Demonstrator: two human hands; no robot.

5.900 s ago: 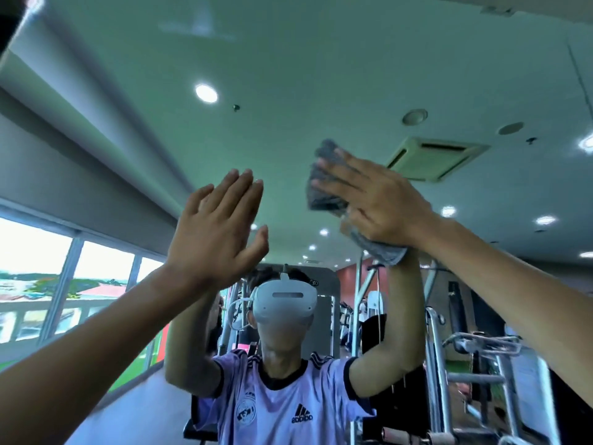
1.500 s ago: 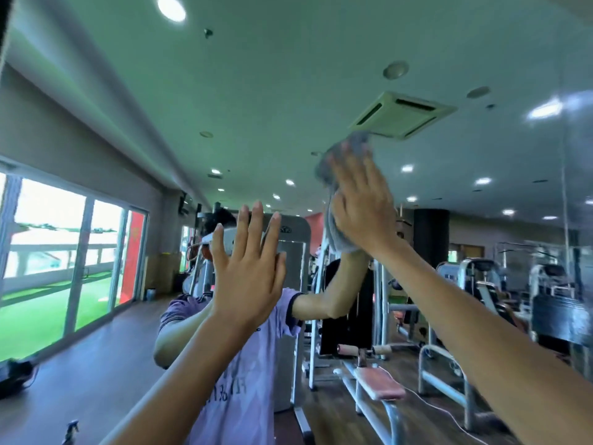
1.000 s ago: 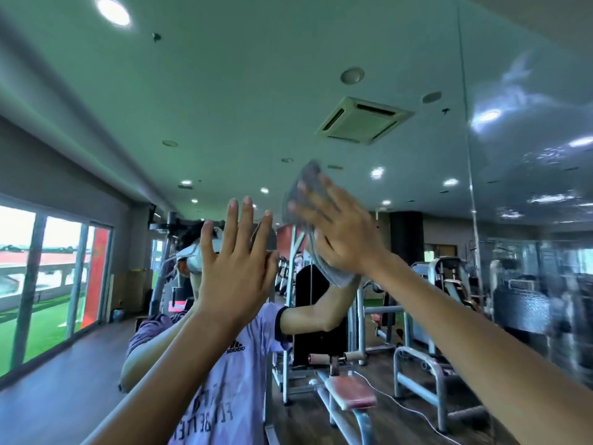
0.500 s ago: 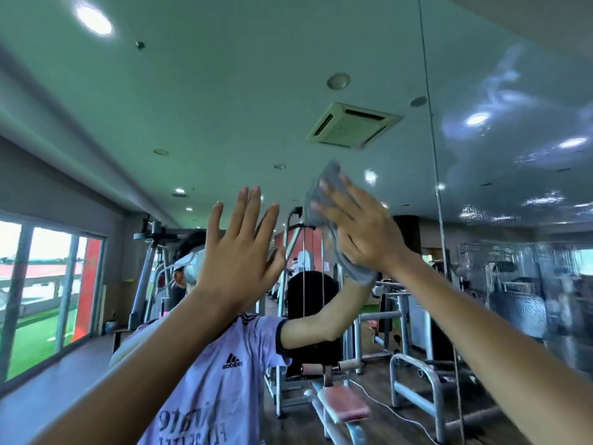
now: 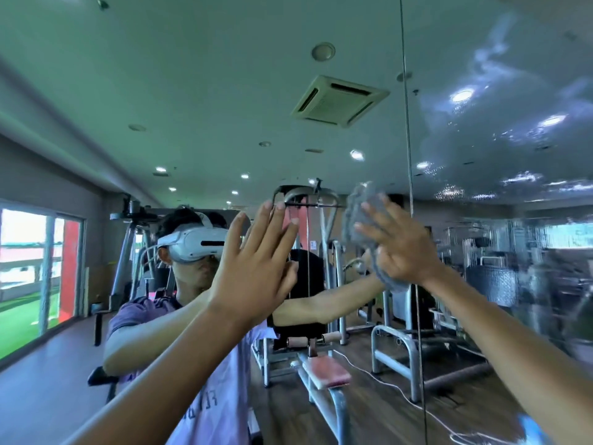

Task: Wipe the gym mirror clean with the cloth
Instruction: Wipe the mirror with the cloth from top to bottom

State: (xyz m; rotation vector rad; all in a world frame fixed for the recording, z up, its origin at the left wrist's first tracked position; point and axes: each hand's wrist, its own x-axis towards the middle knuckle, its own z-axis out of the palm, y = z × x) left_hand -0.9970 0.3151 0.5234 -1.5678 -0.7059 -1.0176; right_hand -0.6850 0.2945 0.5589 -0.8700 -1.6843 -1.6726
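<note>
Grey, nubby cloth [image 5: 359, 213] pinned flat to the gym mirror [image 5: 192, 91] by the right hand [image 5: 401, 252], fingers straight and spread, pressing rather than gripping. Left hand [image 5: 256, 271] wide open beside it, palm toward the glass and seemingly resting on it, holding nothing.

Changed since half a second ago: cloth carried rightward, now right up against the vertical seam [image 5: 408, 155] between two panes. Probable meaning: left pane nearly covered at this height, with the cloudy, streaked pane [image 5: 513, 130] past the seam looking unwiped and likely next.

Reflected in the glass: white headset [image 5: 195, 245], purple shirt [image 5: 224, 396], cable weight machine [image 5: 305, 194]. Mirror-reversed lettering low on the shirt, too blurred to read. Adidas chest logo, readable half a second ago, now hidden behind the left forearm. No other legible writing.
</note>
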